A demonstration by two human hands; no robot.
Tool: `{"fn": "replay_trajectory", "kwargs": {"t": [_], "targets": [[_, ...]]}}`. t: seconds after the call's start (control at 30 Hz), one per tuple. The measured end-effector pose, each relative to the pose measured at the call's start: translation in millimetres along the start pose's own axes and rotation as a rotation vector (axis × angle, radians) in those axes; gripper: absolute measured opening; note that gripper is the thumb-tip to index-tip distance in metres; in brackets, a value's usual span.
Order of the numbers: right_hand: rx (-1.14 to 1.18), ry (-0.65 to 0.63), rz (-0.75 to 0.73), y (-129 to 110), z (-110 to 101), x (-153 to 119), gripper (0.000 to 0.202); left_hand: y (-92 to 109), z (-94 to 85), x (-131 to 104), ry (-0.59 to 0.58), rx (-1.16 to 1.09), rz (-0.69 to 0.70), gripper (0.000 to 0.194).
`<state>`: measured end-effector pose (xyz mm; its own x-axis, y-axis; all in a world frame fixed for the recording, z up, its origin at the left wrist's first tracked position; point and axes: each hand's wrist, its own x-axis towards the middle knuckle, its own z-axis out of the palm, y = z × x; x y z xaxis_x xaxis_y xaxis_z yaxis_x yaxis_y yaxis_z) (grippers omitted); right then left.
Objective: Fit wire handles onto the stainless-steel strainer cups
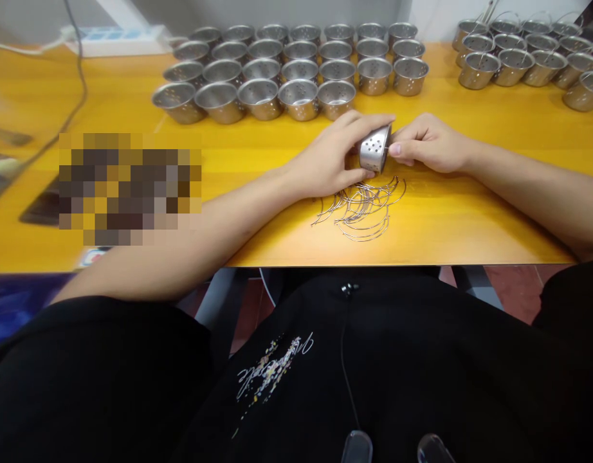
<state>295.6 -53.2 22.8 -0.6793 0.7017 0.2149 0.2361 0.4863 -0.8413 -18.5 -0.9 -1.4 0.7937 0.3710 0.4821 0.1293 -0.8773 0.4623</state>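
Observation:
A small perforated metal cup lies tipped on its side in my left hand, its rim turned to the right. The fingers of that hand wrap over the top and the thumb presses from below. My right hand is closed in a pinch at the cup's rim. A thin wire seems to show at its fingertips, though most of it is hidden. Just below the cup, a loose pile of curved wire handles rests on the yellow table.
Rows of perforated metal cups stand along the back. More cups with wire handles are grouped at the back right. A power strip and a dark cable are at the back left. A blurred-out patch covers the table's left side.

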Motion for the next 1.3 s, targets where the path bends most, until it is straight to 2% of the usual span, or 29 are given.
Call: {"fn": "replay_trajectory", "kwargs": {"t": [0.63, 0.83, 1.07, 1.3], "targets": [[-0.023, 0.06, 0.12, -9, 2, 0, 0.088, 4, -0.8, 1, -0.003, -0.021, -0.038, 0.093], [-0.015, 0.077, 0.178, -17, 3, 0, 0.086, 2, -0.5, 1, 0.002, -0.017, -0.012, 0.094], [-0.043, 0.057, 0.098, -12, 2, 0, 0.087, -7, 1.1, 3, 0.013, -0.023, -0.014, 0.098], [-0.103, 0.057, 0.088, -12, 1, 1, 0.093, -8, 2.8, 4, 0.028, -0.004, -0.016, 0.098]]}}
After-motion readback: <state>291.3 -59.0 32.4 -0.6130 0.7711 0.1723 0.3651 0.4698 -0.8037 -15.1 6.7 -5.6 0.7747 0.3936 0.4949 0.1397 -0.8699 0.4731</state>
